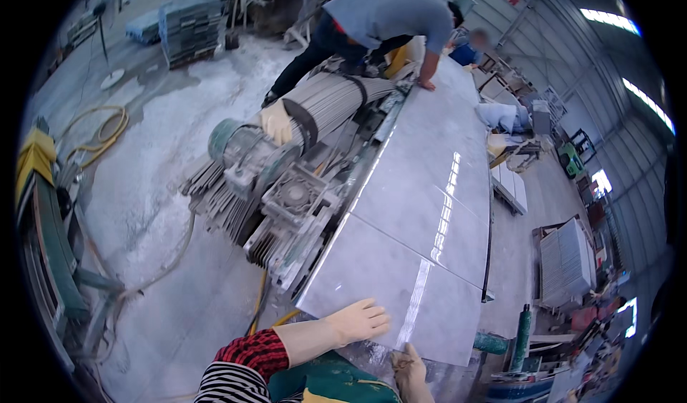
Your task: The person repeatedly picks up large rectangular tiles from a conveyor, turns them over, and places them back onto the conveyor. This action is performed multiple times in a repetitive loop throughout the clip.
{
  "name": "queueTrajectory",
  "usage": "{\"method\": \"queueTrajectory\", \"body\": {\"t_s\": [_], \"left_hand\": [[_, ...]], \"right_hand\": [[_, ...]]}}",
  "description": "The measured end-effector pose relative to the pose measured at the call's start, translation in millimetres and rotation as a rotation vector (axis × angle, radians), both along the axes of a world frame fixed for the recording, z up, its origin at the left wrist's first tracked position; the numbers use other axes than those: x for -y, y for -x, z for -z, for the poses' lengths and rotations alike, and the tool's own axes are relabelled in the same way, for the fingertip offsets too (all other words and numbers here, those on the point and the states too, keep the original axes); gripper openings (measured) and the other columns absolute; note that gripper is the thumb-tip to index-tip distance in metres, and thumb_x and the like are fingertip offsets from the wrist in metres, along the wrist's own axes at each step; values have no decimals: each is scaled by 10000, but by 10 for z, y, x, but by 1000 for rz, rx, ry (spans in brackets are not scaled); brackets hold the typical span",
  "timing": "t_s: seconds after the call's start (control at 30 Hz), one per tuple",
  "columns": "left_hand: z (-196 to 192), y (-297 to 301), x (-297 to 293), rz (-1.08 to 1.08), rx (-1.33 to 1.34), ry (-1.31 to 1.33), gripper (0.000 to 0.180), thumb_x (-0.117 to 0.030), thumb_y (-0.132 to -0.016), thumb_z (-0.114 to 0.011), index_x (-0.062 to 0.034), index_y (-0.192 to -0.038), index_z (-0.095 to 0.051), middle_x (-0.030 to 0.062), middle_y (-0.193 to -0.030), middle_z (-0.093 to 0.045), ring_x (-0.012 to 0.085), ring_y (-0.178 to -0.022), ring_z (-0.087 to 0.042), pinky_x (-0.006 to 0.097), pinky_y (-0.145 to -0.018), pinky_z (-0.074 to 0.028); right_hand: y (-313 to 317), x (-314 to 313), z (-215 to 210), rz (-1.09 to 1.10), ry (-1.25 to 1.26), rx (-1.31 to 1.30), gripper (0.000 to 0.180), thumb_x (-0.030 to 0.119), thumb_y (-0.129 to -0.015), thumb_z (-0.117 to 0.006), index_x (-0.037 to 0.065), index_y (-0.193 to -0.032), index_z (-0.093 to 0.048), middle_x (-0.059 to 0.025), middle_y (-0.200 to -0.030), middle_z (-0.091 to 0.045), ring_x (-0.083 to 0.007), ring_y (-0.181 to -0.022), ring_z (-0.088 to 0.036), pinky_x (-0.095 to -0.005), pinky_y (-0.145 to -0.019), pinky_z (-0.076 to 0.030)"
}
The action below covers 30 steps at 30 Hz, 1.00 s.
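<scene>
Grey slab (392, 288), underside unseen

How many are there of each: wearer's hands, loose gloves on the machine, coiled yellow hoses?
Wearer's hands: 2 (left hand on the front slab, right hand at its edge)
Loose glove: 1
Coiled yellow hose: 1
Total: 4

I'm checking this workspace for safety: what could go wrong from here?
The right hand is at the edge of the near slab, so it might be pinched if the slab shifts. The left hand, resting on that glossy slab, could slip. Someone might trip over the yellow hose looped on the floor.
</scene>
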<state>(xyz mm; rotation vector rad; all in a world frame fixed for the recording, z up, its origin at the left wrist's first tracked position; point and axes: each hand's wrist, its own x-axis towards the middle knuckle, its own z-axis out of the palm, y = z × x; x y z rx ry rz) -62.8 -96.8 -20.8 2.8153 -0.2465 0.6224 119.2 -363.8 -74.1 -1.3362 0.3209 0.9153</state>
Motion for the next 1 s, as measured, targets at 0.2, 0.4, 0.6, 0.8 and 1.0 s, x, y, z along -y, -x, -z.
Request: {"method": "queueTrajectory", "body": {"t_s": [0.2,0.4,0.6,0.8,1.0], "left_hand": [[57,36,18,58,-93,33,529,-182,-893,-644,-99,-1413,-583,103,-1512,-558,284,-1436,-477,455,-1175,-379],[26,46,-91,44,-240,171,627,-309,-887,-749,-93,-1444,-557,163,-1536,-523,365,-1432,-480,527,-1191,-352],[-499,-841,-851,-332,-135,-58,618,-373,-928,-730,-119,-1462,-547,190,-1540,-529,394,-1439,-478,569,-1142,-389],[-489,-1680,-1653,-373,-627,276,575,-559,-982,-665,-27,-1186,-741,238,-1103,-760,435,-1013,-713,483,-888,-560],[-491,-1805,-1612,-335,-689,101,693,-672,-983,-585,-1,-918,-745,271,-932,-731,471,-908,-699,531,-807,-532]], "right_hand": [[231,-172,56,151,56,-63,392,322,-1059,-695,-47,-1152,-602,-217,-970,-716,-402,-880,-743,-551,-824,-633],[292,-94,362,-50,-162,-75,603,381,-1047,-710,-155,-1278,-560,-274,-1239,-697,-448,-1140,-722,-556,-914,-637],[248,-84,472,-131,-139,-109,751,424,-1027,-729,-216,-1347,-500,-338,-1297,-658,-458,-1164,-712,-534,-1004,-612],[258,-91,424,-143,-56,-132,736,374,-1017,-743,-245,-1335,-504,-358,-1296,-661,-439,-1185,-708,-488,-982,-616],[332,-137,341,-29,-37,-139,636,418,-1003,-758,-195,-1141,-666,-288,-1079,-760,-294,-986,-768,-380,-927,-613]]}}
